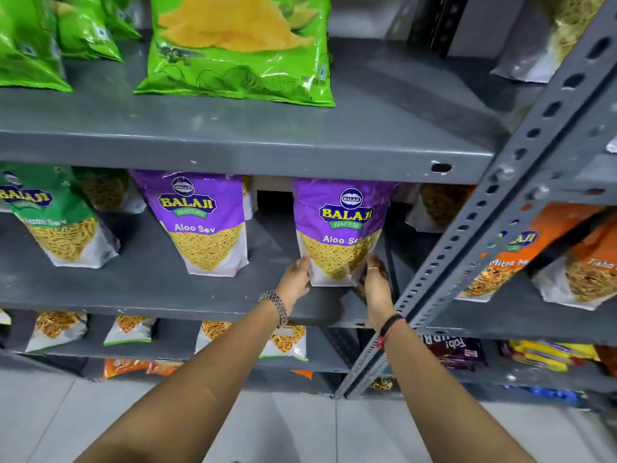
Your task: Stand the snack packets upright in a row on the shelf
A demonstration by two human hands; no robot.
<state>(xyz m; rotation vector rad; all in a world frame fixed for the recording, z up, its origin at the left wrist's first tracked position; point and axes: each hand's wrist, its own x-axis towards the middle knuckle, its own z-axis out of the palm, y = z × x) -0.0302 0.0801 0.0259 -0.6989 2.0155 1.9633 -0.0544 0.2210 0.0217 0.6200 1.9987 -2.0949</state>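
Note:
A purple Aloo Sev packet [340, 228] stands upright on the grey middle shelf [150, 289], near its right end. My left hand [297, 275] grips its lower left corner and my right hand [375, 279] grips its lower right corner. To its left stands a second purple Aloo Sev packet [203, 225], upright, with a gap between the two. Further left a green sev packet [56, 222] leans slightly. More packets stand behind these, partly hidden.
A slotted grey upright post [484, 222] runs diagonally just right of my right hand. Green chip bags [240, 48] sit on the shelf above. Orange packets [521, 259] fill the neighbouring rack at right. Lower shelves hold small snack packets [56, 329].

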